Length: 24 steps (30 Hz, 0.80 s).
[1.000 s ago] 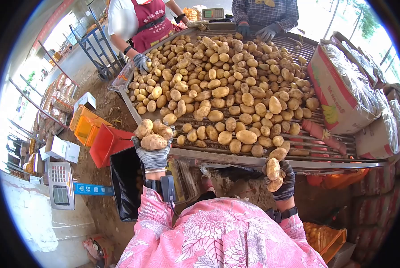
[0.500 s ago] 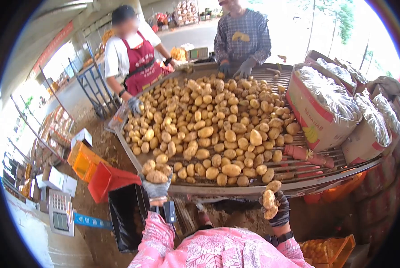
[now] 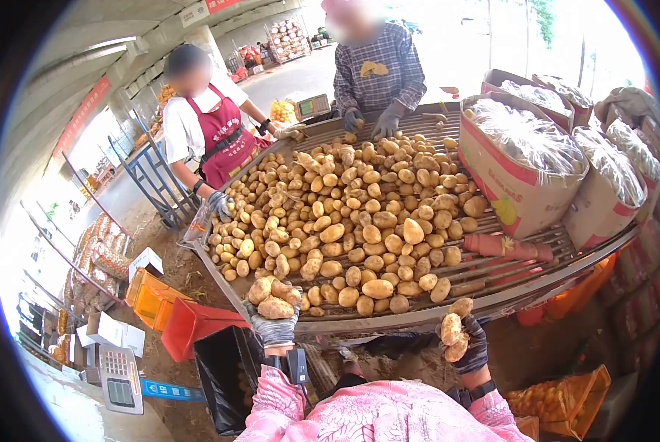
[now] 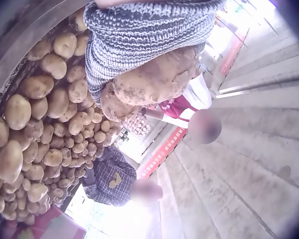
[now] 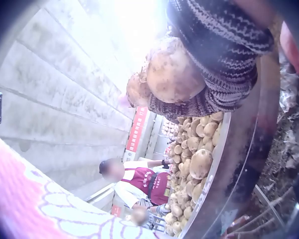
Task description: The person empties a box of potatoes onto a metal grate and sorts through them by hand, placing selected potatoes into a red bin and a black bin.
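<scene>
My left hand (image 3: 277,331), in a grey striped knit glove, holds several potatoes (image 3: 275,307) at the front edge of a slatted metal table. In the left wrist view the glove wraps around a large soil-marked potato (image 4: 157,77), with another beside it. My right hand (image 3: 474,349), in a dark striped glove, grips several potatoes (image 3: 450,329) in front of the same edge. Its fingers curl under a pale potato (image 5: 173,72) in the right wrist view. Beyond both hands a broad heap of loose potatoes (image 3: 332,233) covers much of the table (image 3: 411,320).
Cardboard boxes (image 3: 525,193) with plastic-wrapped contents stand on the table's right. A black-lined crate (image 3: 223,368), a red bin (image 3: 190,328) and a scale (image 3: 121,383) are at lower left. An orange crate (image 3: 591,394) stands at lower right. Two gloved people work across the table.
The head view has tilted up, bringing the people opposite and the roof more into view. Both my hands keep their potatoes near the table's front edge.
</scene>
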### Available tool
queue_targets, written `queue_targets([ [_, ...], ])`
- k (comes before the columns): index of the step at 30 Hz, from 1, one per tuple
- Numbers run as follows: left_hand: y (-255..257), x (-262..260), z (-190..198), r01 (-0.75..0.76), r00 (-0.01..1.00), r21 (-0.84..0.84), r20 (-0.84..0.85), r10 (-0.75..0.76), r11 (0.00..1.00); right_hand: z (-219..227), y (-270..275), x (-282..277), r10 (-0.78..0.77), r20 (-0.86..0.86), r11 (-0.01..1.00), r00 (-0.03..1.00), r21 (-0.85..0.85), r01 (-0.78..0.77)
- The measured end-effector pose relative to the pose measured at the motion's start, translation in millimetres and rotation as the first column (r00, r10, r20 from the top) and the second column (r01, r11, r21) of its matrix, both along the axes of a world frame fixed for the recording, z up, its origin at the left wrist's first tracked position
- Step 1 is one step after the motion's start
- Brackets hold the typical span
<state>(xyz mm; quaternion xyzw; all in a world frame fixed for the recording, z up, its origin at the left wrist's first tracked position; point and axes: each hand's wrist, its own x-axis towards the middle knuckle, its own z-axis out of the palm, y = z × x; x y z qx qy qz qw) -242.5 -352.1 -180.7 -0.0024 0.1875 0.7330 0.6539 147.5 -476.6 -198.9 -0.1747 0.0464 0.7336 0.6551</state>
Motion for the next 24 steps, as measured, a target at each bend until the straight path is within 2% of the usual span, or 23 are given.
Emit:
queue_targets([
  [3,-2,1,6,0.051,0.998,0.042,-0.027,-0.05,0.998,1,4,-2,-0.03,0.03,0.999,0.999,-0.017,0.03],
  [6,2,-13,0,0.007,1.0,-0.003,0.001,-0.007,1.0,-10,8,3,0.053,0.042,0.992,0.998,0.116,-0.057],
  [9,24,-35,-16,-0.014,1.0,0.001,-0.011,0.014,1.0,3,14,-7,-0.008,0.073,0.989,0.997,0.147,-0.003],
  [13,46,-29,4,0.051,0.995,0.019,0.084,-0.053,0.998,8,25,-13,-0.088,0.143,0.996,0.986,0.04,0.083],
  [15,55,-21,13,0.067,0.992,0.078,0.098,-0.074,0.995,5,33,-8,-0.08,0.211,0.993,0.974,0.099,0.06],
  [16,63,-23,3,0.159,0.982,0.27,0.055,-0.18,0.95,6,35,-9,-0.085,0.181,0.991,0.98,0.118,0.064],
  [17,81,-27,-11,0.194,0.96,0.476,0.086,-0.265,0.858,5,34,-10,-0.087,0.152,0.99,0.985,0.123,0.069],
  [18,93,-30,-18,0.25,0.952,0.532,0.018,-0.306,0.809,3,34,-10,-0.097,0.187,0.992,0.978,0.093,0.081],
  [19,87,-21,0,0.166,0.982,0.266,0.047,-0.184,0.95,4,36,-13,-0.123,0.169,0.991,0.978,0.064,0.113],
  [21,99,-23,-1,0.197,0.964,0.288,0.12,-0.239,0.937,19,39,-27,-0.153,0.249,0.988,0.956,0.046,0.147],
  [24,116,-27,-7,0.226,0.97,0.2,0.049,-0.24,0.953,7,38,-34,-0.195,0.255,0.98,0.947,0.024,0.195],
])
